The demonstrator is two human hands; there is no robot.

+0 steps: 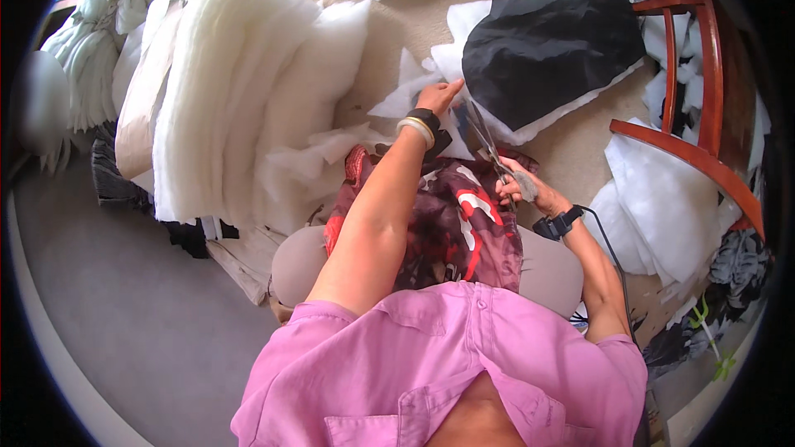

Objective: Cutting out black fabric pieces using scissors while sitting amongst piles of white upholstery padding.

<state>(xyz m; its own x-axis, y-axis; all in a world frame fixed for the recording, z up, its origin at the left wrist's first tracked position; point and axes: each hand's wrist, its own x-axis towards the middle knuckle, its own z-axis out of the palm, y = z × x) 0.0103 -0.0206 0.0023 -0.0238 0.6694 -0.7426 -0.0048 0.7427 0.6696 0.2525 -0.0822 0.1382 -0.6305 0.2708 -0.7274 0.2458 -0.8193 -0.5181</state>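
My right hand (pixel 528 185) is closed around the handles of large metal scissors (pixel 483 131), with a grey wrapping where the fingers grip. The blades point away from me, toward the lower left edge of a black fabric panel (pixel 551 54). Under the panel lies white batting (pixel 450 56), showing as a rim around it. Fingers pressed together, my left hand (pixel 439 98) pinches the batting's edge beside the blade tips; the exact grip is small in view. White batting scraps (pixel 406 93) lie left of that hand.
A tall stack of white batting (pixel 224 91) stands at the left. At the right, a reddish wooden frame (pixel 708 74) sits by loose batting pieces (pixel 658 199). Patterned dark red cloth (pixel 447 215) covers my lap. A black cable (pixel 614 257) runs from my right wrist.
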